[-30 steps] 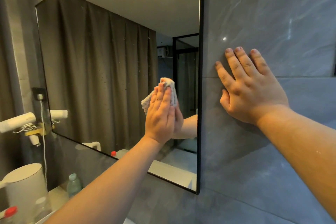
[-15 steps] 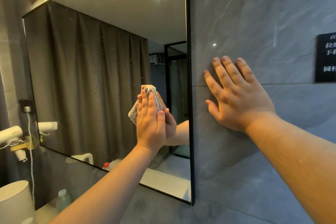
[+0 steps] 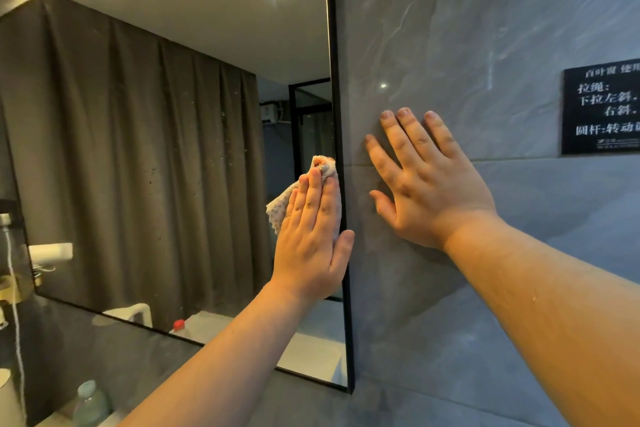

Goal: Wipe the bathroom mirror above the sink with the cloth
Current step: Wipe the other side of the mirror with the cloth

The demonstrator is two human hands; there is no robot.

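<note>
The gray wall [image 3: 467,28] fills the right side, with shiny stone-like tiles. The big mirror [image 3: 156,149] hangs on the left, and it has a thin black frame. In the glass you can see a brown curtain, a white ceiling and one round light. Small spots dot the glass.

The right hand [image 3: 429,191] lies flat on the wall, just beside the mirror's right edge. Its fingers are spread wide, so its grip is open and holds nothing.

The left hand [image 3: 311,246] is flat too, with the fingers close together. It presses the cloth [image 3: 282,206] against the glass, right next to the black frame. Its thumb reaches over the frame. The hand pushes on the cloth with a flat palm and does not curl around it.

The cloth is light with little dots, and it sticks out above and to the left of the fingers.

A black sign [image 3: 602,111] with white writing is on the wall, far right.

A small bottle [image 3: 90,404] stands low in the left corner.
</note>
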